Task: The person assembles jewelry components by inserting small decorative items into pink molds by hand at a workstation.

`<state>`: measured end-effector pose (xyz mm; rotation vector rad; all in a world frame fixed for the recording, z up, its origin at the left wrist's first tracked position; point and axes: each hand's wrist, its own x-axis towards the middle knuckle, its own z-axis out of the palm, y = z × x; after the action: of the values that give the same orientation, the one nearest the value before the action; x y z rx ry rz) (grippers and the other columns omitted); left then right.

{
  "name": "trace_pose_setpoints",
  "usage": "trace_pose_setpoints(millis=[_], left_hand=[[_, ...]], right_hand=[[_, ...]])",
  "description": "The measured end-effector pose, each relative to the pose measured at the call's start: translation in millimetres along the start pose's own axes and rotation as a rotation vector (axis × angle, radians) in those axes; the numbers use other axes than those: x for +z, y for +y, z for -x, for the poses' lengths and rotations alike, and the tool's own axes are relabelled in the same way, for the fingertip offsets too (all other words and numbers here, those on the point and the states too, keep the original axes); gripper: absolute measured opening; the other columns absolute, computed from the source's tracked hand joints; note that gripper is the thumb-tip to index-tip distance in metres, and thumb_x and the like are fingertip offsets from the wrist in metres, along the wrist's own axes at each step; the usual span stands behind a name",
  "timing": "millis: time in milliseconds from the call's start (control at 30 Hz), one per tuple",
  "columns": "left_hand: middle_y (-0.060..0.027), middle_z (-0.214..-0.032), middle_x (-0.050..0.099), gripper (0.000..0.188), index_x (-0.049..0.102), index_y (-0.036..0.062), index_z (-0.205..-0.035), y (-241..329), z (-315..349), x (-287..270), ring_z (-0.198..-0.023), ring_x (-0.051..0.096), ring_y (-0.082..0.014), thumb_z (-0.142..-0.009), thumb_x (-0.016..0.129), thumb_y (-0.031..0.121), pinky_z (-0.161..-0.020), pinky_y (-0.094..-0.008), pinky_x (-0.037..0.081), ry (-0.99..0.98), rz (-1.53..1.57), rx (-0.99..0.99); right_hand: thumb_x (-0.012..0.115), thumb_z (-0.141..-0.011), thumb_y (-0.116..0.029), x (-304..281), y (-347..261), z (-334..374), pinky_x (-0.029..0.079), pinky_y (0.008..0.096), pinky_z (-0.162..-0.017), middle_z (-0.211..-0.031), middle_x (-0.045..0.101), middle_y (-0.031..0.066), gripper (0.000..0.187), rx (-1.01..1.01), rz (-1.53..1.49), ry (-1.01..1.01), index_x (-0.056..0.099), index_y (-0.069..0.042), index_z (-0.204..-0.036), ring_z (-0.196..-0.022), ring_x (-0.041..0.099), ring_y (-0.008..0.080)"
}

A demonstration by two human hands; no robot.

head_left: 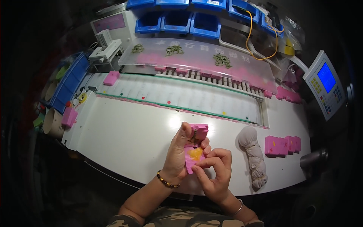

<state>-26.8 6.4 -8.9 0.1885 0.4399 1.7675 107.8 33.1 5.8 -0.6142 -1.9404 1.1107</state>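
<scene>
In front of me, over the near part of the table, my left hand (174, 157) grips an opened pink rubber mould, with the thumb raised along its left side. The upper half (202, 129) leans back and has a dark greenish cavity. A yellow patch (195, 153) marks the lower half (190, 163). With thumb and index finger, my right hand (216, 174) pinches the bottom edge of that lower half. Its other fingers are curled beside the mould. Both forearms come up from the lower edge.
Right of my hands lies a tied whitish cloth bundle (252, 155), beside a row of pink moulds (275, 146). A green-edged conveyor (181, 96) crosses the table's back. Green branching pieces (223, 60) rest on a translucent cover (196, 49). A control panel (325, 85) stands right, blue bins (176, 22) behind.
</scene>
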Motion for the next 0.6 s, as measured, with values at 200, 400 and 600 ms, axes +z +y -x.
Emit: trace_pose_setpoints(millis=[200,400,600], left_hand=[[-0.0106,-0.074,0.060,0.051,0.058,0.0034,-0.088,6.3,-1.1,16.2,-0.065,0.061,-0.0188,-0.099,0.046,0.052,-0.056,-0.0304,0.051,0.094,-0.319,0.045],[-0.0117,-0.074,0.062,0.041,0.058,0.0017,-0.086,0.3,-4.6,10.7,-0.064,0.061,-0.0187,-0.101,0.042,0.037,-0.060,-0.0299,0.051,0.098,-0.451,0.077],[-0.0119,-0.073,0.061,0.046,0.056,0.0025,-0.087,3.9,-5.6,18.5,-0.062,0.060,-0.0197,-0.101,0.043,0.044,-0.059,-0.0316,0.052,0.109,-0.416,0.052]], right_hand=[[0.080,-0.072,-0.005,-17.5,-2.7,-16.4,0.042,0.0346,-0.080,-0.094,0.058,0.0072,0.026,-0.247,0.198,0.024,0.068,-0.007,-0.095,-0.089,0.053,0.0247],[0.080,-0.073,-0.008,-23.6,-10.4,-42.7,0.042,0.0346,-0.076,-0.100,0.058,0.0064,0.031,-0.326,0.361,0.068,0.071,-0.010,-0.102,-0.094,0.051,0.0240],[0.081,-0.070,-0.005,-30.2,-10.8,-44.0,0.042,0.0333,-0.075,-0.097,0.058,0.0063,0.022,-0.323,0.266,0.002,0.069,-0.010,-0.088,-0.093,0.051,0.0238]])
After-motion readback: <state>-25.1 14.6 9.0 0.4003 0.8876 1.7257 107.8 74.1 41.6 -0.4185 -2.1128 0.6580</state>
